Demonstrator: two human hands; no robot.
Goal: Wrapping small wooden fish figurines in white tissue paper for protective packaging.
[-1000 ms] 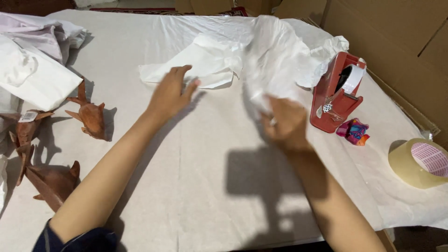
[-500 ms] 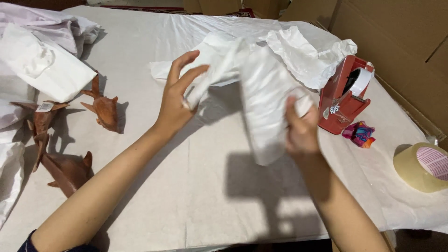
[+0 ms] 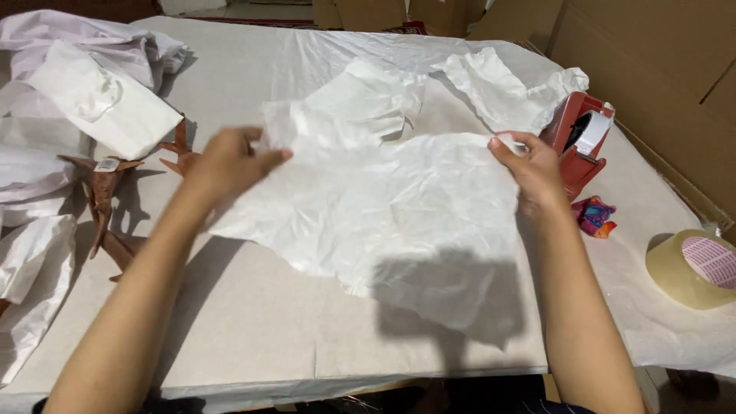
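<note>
A large crumpled sheet of white wrapping paper is stretched out flat over the table between my two hands. My left hand pinches its left edge. My right hand grips its right upper corner, close to the red tape dispenser. More crumpled white paper lies just behind the spread sheet.
Brown carved wooden animal figures lie at the left, beside folded white paper. A small colourful object sits right of my right wrist. A roll of clear tape rests at the right edge. Cardboard boxes stand behind.
The paper was bunched up and hanging from my right hand. My hands have moved apart and the sheet is now pulled open and spread wide over the table.
</note>
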